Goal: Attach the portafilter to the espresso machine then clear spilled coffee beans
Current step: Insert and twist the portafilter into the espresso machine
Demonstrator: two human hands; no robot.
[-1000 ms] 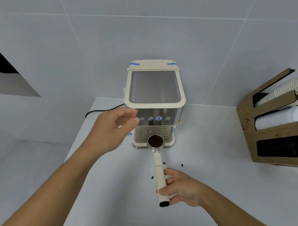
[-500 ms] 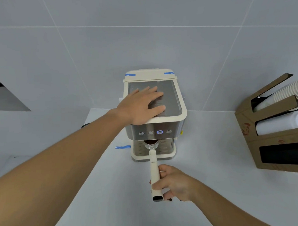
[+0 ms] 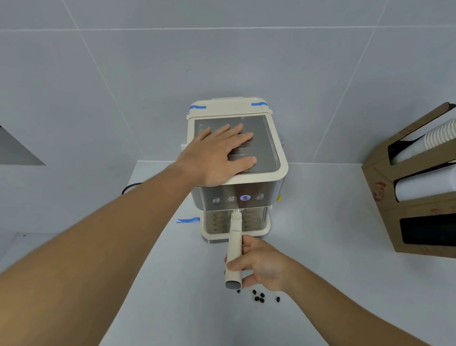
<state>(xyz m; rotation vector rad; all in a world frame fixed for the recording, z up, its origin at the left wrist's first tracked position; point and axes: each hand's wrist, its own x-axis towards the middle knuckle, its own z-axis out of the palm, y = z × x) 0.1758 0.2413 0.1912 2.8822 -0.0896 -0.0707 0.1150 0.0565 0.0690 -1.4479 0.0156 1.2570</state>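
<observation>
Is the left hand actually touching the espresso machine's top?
Touching: the head view shows the left hand lying flat, palm down, on the espresso machine top plate.

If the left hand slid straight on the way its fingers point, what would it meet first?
Probably the raised cream rim along the right edge of the espresso machine top; the left hand lies flat, fingers pointing right. Depth is unclear.

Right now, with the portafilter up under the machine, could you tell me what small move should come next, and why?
Probably swing the portafilter handle sideways to lock it. Its head sits hidden under the espresso machine, the right hand grips the handle, and the left hand braces the top. The coffee beans can wait.
</observation>
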